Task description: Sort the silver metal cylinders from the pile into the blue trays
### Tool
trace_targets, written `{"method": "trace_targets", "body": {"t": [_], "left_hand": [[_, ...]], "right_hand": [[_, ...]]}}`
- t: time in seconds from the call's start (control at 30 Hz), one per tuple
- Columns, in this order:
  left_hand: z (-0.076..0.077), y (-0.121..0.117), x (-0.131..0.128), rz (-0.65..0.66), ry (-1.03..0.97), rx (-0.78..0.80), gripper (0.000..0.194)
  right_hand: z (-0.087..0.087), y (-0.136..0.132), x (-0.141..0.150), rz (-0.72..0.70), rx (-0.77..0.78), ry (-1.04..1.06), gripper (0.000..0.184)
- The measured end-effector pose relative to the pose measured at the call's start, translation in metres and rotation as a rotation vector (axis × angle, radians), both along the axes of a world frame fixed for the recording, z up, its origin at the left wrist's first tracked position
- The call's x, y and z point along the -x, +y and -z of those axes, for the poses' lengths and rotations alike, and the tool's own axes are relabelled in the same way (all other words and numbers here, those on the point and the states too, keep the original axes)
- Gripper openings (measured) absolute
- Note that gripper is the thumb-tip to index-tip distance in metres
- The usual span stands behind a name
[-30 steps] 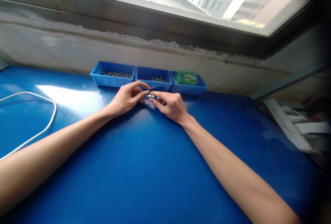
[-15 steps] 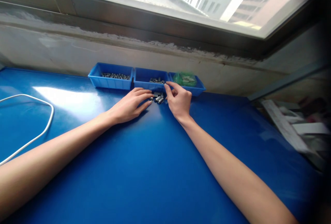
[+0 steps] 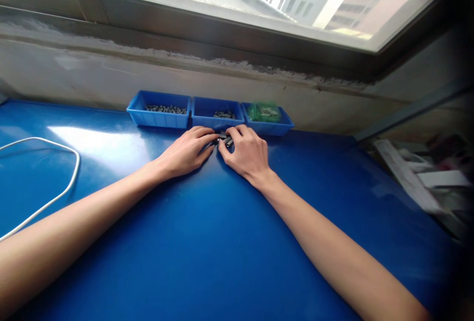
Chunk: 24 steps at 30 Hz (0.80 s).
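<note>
My left hand (image 3: 187, 152) lies palm down on the blue table (image 3: 207, 242), fingers stretched out and fingertips touching a small pile of grey metal parts (image 3: 224, 139). My right hand (image 3: 247, 152) rests beside it, fingers curled down onto the same pile and pinching at the parts. The pile sits just in front of the middle blue tray (image 3: 207, 122). Both forearms reach in from the near edge.
Three blue trays stand in a row against the wall: the left tray (image 3: 157, 119) holds several dark metal pieces, the middle one a few, the right tray (image 3: 272, 127) a green bag (image 3: 264, 111). A white cable (image 3: 55, 196) loops at the left. Clutter (image 3: 425, 182) lies beyond the table's right edge.
A second ago both hands held a small part together above the table. The right hand then reached toward the trays and has come back down onto the pile; the left hand lies flat.
</note>
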State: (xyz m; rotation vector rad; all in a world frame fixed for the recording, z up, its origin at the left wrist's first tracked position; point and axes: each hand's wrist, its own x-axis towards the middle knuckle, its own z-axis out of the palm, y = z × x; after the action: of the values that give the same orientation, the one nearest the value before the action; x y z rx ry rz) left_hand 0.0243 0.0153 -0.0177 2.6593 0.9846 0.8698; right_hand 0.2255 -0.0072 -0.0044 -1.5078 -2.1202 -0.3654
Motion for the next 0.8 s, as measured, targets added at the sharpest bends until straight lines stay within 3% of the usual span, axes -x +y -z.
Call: {"method": "trace_targets", "body": {"t": [0.27, 0.6, 0.7, 0.8], "left_hand": [[-0.001, 0.0, 0.001, -0.08, -0.037, -0.016, 0.033], [-0.005, -0.002, 0.003, -0.139, -0.035, -0.027, 0.024], [-0.006, -0.003, 0.003, -0.15, -0.039, -0.034, 0.026], [-0.006, -0.003, 0.004, -0.161, -0.047, -0.043, 0.028]], "right_hand": [[0.001, 0.005, -0.004, -0.14, 0.113, 0.078, 0.029], [0.008, 0.014, -0.007, -0.431, 0.15, 0.251, 0.021], [0.006, 0.011, -0.007, -0.397, 0.113, 0.244, 0.022], [0.0, 0.004, -0.006, -0.263, 0.08, 0.178, 0.026]]}}
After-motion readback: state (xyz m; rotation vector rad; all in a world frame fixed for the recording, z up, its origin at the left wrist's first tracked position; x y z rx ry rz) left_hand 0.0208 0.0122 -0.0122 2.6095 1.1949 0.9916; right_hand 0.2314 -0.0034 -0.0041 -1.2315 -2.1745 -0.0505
